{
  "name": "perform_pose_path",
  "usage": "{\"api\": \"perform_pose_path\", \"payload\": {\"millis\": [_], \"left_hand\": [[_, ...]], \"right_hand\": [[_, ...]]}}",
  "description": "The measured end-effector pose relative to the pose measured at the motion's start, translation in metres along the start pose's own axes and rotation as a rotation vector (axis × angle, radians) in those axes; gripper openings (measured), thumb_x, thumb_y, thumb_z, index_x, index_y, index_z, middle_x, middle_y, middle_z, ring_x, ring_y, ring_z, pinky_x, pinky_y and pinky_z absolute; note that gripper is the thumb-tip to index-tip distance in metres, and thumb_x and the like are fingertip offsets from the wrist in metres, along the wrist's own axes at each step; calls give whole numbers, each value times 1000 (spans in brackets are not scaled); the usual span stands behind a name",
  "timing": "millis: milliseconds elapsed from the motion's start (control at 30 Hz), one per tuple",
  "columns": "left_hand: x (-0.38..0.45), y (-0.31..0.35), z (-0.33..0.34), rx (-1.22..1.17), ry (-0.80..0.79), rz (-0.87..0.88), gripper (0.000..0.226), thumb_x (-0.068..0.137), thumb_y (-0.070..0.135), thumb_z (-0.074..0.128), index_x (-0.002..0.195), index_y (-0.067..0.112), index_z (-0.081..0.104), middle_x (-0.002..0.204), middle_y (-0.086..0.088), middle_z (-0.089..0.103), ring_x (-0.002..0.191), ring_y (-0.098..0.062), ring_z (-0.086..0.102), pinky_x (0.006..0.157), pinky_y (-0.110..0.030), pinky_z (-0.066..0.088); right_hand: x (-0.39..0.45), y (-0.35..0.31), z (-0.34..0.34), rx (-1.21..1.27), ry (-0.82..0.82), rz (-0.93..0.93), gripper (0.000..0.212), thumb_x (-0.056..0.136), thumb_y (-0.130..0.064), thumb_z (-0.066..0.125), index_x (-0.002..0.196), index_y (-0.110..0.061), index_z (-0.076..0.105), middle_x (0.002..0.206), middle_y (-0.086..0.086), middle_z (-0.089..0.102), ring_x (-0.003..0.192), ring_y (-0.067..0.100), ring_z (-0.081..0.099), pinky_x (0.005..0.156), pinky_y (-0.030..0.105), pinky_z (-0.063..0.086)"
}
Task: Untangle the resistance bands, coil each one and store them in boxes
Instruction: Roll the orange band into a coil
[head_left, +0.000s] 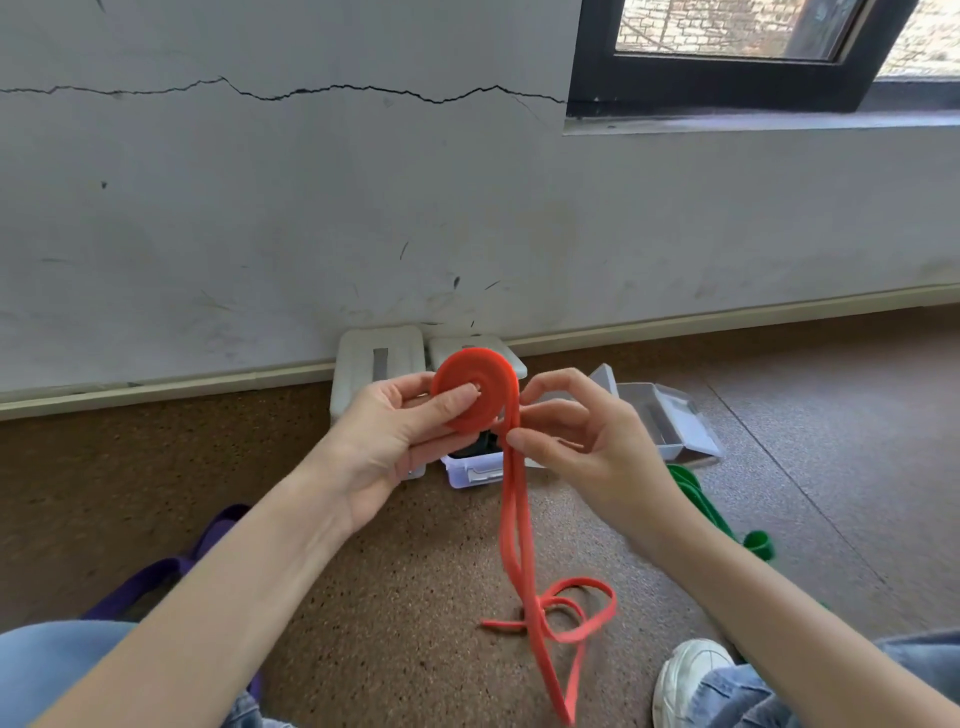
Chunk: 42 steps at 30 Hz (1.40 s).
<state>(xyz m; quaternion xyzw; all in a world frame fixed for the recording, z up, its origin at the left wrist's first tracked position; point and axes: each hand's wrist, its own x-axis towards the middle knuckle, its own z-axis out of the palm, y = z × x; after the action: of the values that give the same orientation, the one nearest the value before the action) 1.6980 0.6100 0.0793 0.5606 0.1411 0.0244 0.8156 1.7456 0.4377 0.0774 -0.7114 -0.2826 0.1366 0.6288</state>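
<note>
A partly wound orange resistance band (483, 384) forms a flat coil held up in front of me. My left hand (395, 436) pinches the coil, thumb on its face and fingers behind. My right hand (576, 441) pinches the two loose orange strands just below the coil. The rest of the orange band hangs down and loops on the floor. A purple band (171, 566) lies on the floor at the left. A green band (711, 514) lies at the right, partly behind my right forearm.
Several plastic boxes sit by the wall: a closed white one (379, 364), another behind the coil (511, 358), an open one holding something dark (475, 467), and an open clear one (670, 415). My knees and a white shoe (691, 675) are at the bottom.
</note>
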Motion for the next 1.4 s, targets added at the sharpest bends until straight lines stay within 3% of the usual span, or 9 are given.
{"api": "perform_pose_path", "payload": {"millis": [167,300,400,500,667,967,1133,1267,1400], "left_hand": [[-3,-17,7,-7,2,13,39,51,24,77,88,16,70,88,-4,75,82,-14,71,66,-22,55],[-3,-21,7,384,2,40,41,53,34,79,92,24,71,93,2,74,97,-16,66,90,-34,46],[-5,-20,7,605,-121,50,27,67,20,80,92,25,71,89,6,73,88,-7,68,77,-19,54],[-7,-15,9,548,-117,64,31,63,20,80,92,19,72,87,3,74,83,-9,70,68,-16,54],[0,5,-2,127,50,81,28,53,18,74,81,16,73,80,1,75,73,-9,71,59,-17,54],[-1,-14,12,-107,67,11,11,61,16,70,70,14,76,80,-3,75,72,-10,71,59,-18,55],[-3,-26,14,22,41,-4,25,58,24,72,83,17,71,80,3,74,75,-5,69,72,-22,49],[-6,-20,9,375,-62,-34,39,54,32,78,90,20,73,89,1,75,86,-12,70,77,-22,51],[-10,-8,4,484,-142,-63,31,50,37,79,77,24,76,82,0,75,79,-11,71,65,-17,54]], "right_hand": [[-5,4,0,-59,75,-3,25,75,-3,72,91,-2,54,80,11,72,72,20,71,68,32,59],[-2,3,-7,-239,86,-77,22,78,-1,69,91,-17,61,84,3,70,80,12,68,79,35,56],[-2,1,-3,-350,-28,-137,29,84,-7,65,95,-34,65,95,-7,63,90,3,59,83,23,51],[1,1,-5,-266,-40,-105,25,83,-10,65,101,-28,65,95,-1,66,89,9,64,81,22,52],[3,-1,-15,2,22,-29,18,78,-3,68,88,-16,61,76,8,72,67,20,69,70,32,58],[0,12,7,-85,29,-47,23,78,-7,71,84,-14,49,81,9,74,75,18,72,75,35,58],[-1,13,1,-121,105,-60,23,78,-2,70,84,-14,52,77,7,72,72,20,70,74,44,57],[-2,5,-4,-214,40,-121,21,86,-5,62,96,-24,63,82,-3,67,81,13,65,78,41,55],[-3,1,-5,-206,-36,-108,20,87,-8,60,102,-20,65,84,2,67,81,14,65,72,30,57]]}}
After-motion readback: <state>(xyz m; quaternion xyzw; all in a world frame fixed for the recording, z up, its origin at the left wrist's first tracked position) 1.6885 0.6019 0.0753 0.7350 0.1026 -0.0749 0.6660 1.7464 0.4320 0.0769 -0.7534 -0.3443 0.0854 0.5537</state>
